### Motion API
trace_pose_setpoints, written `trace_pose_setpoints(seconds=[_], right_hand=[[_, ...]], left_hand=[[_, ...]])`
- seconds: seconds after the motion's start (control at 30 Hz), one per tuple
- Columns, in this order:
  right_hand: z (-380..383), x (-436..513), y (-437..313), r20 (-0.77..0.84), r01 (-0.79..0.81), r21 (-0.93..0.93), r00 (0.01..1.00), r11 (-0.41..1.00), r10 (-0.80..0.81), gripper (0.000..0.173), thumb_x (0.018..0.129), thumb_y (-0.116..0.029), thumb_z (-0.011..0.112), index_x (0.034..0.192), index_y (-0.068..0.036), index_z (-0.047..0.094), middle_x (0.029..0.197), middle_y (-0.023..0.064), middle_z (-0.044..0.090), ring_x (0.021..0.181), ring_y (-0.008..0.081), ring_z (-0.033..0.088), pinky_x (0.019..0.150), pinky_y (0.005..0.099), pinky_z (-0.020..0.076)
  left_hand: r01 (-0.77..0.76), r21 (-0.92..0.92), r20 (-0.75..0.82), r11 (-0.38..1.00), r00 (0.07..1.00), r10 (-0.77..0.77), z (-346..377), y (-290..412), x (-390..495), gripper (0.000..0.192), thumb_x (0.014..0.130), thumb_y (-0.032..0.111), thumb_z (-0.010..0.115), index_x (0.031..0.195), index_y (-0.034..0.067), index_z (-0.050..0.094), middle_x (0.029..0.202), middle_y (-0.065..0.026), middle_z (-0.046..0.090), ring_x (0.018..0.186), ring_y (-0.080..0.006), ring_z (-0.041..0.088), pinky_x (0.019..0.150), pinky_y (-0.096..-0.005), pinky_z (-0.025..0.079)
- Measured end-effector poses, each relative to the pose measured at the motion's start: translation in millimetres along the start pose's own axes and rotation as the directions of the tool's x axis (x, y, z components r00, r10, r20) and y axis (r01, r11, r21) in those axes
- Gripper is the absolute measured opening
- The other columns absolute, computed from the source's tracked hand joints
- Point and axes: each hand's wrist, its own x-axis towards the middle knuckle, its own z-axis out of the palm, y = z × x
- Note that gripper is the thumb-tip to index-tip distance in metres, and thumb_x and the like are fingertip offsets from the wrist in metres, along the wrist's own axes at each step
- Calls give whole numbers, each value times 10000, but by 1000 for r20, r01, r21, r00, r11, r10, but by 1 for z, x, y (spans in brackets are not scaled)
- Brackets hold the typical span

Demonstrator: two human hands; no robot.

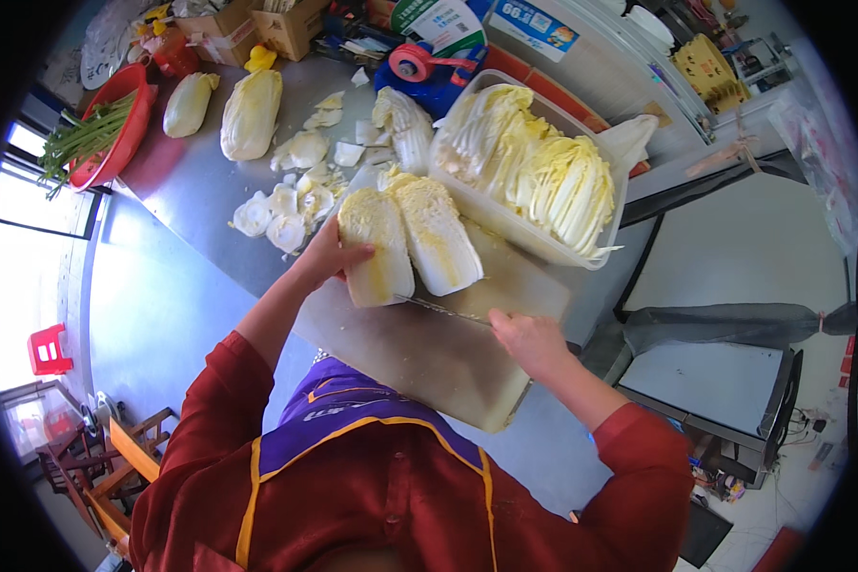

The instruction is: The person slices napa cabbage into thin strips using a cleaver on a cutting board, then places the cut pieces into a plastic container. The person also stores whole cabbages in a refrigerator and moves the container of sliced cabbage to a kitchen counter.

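My left hand (334, 252) grips the left half of a split napa cabbage (376, 247), its cut face turned toward me. The other cabbage half (437, 232) leans beside it on the cutting board (429, 357). In my right hand (530, 342) is a knife (443, 309), seen nearly edge-on. Its tip touches or lies very close to the base of the left half; I cannot tell whether it has entered. Cut cabbage pieces fill a translucent plastic tub (525, 232) behind the board to the right.
Trimmed cabbage scraps (286, 214) litter the metal table (207, 193) left of the board. Whole napa cabbages (252, 114) stand farther back, near a red basin (125, 146) of green stalks. A tape dispenser (418, 64) sits behind; a grey-topped appliance (708, 382) is at right.
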Motion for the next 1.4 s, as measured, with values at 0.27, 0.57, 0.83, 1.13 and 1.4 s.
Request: trace_pose_setpoints(seconds=[0.27,0.57,0.83,1.13,1.4], right_hand=[[-147,-40,-67,16,-100,-161,994,982,104,96,832,-102,587,919,-114,548,672,92,607,605,286,663,483,416,474],[-245,-31,-206,-486,135,-4,866,991,-120,96,860,-118,615,927,-70,565,656,57,575,602,189,629,451,357,421],[-255,-4,-223,-518,146,100,852,984,-74,123,883,-128,626,937,-44,555,687,114,606,628,263,646,488,400,455],[-177,1,-187,-343,-284,525,792,803,504,162,908,-140,637,948,-15,543,722,178,641,656,346,665,530,449,494],[-23,-20,-235,-100,-516,750,530,414,842,232,925,-128,639,1041,-25,466,789,242,657,749,472,635,610,539,483]], left_hand=[[79,221,-245,972,969,-23,11,-1,-6,696,827,223,816,1344,1,406,993,-147,673,779,-236,707,555,-352,595],[-46,211,-184,976,979,86,-5,-27,-4,622,896,300,743,1343,71,376,928,-104,530,610,-206,661,416,-315,501],[-168,270,130,948,982,137,-52,-33,9,315,925,199,695,1129,5,555,903,-83,633,642,-160,665,442,-277,500],[-756,655,626,-7,537,565,-75,-5,-2,1185,483,375,931,1520,204,386,1542,-159,360,1451,-368,304,1192,-544,242],[-864,416,902,-285,351,253,-10,48,13,1227,495,449,929,1537,170,345,1500,-133,400,1486,-330,263,1218,-602,104]])
